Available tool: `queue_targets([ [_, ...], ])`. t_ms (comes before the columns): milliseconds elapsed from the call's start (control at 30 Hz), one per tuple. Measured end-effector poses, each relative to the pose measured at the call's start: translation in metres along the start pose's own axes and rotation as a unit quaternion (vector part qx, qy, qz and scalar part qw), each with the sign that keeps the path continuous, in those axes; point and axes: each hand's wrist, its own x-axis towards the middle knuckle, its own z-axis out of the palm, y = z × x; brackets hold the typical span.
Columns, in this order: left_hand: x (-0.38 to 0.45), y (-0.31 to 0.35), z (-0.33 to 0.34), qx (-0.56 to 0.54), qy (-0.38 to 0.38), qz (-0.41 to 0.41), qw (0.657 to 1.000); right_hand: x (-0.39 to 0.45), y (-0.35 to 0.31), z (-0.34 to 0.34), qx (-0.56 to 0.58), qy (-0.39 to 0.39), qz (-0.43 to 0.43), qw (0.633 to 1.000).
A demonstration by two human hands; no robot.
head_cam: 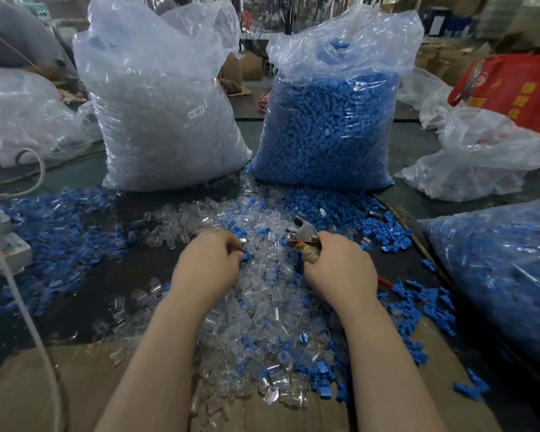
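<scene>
We look down on a dark work table (144, 213) strewn with small moulded plastic parts. Near the middle of the frame our right hand (340, 272) is wrapped tight round the handles of a metal tool (301, 233). It is plier-like, with dull silver jaws that stick up and to the left above the fist, and a scrap of red and yellow covering on the handle.

Just left of it our left hand (208, 268) has its fingers curled inward and bunched together at the edge of the pile. We cannot tell whether they pinch a part.

Both hands sit over a heap of clear parts (262, 310), glossy, see-through, short tube-like caps. The heap runs from the centre down to the lower middle, where it spills onto a flat sheet of brown cardboard (85, 378). Mixed through and around it lie blue parts (331, 204), matte, blocky and ridged.

At the upper centre-left stands a tall, crinkled, transparent clear-filled sack (156, 120) with a small white label reading SJ 017. Beside it, at the upper centre-right, stands a blue-filled sack (328, 129) of the same shiny film. A third bag (496, 269) of blue pieces lies at the right edge. A red bag (518, 85) with yellow writing sits in the upper right corner. A smooth white cord (22, 294) curves down the left edge.
</scene>
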Motion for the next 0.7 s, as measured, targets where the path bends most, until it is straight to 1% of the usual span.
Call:
queue_targets([
  [67,0.0,0.0,0.004,0.034,-0.036,0.012,0.999,-0.001,-0.001,0.002,0.003,-0.007,-0.006,1.0],
  [133,0.0,0.001,0.006,0.039,-0.052,0.017,0.998,-0.002,-0.001,0.002,0.001,-0.016,-0.005,1.0],
  [300,0.0,0.002,0.006,-0.042,-0.074,0.037,0.996,-0.001,0.0,0.003,-0.002,-0.014,0.015,1.0],
  [433,-0.001,0.006,0.009,-0.061,-0.103,0.054,0.991,0.001,0.0,0.003,-0.001,-0.013,0.02,1.0],
  [533,-0.002,0.006,0.007,-0.092,-0.092,0.057,0.99,0.002,0.001,0.003,0.0,-0.013,0.03,0.999],
  [633,-0.002,0.008,0.004,-0.122,-0.048,0.057,0.99,0.003,0.002,0.002,0.014,0.011,0.048,0.999],
  [667,-0.003,0.009,0.002,-0.127,-0.05,0.055,0.989,0.004,0.003,0.001,0.025,0.024,0.053,0.998],
  [700,-0.004,0.011,0.001,-0.133,-0.067,0.048,0.988,0.005,0.003,0.0,0.034,0.034,0.058,0.997],
])
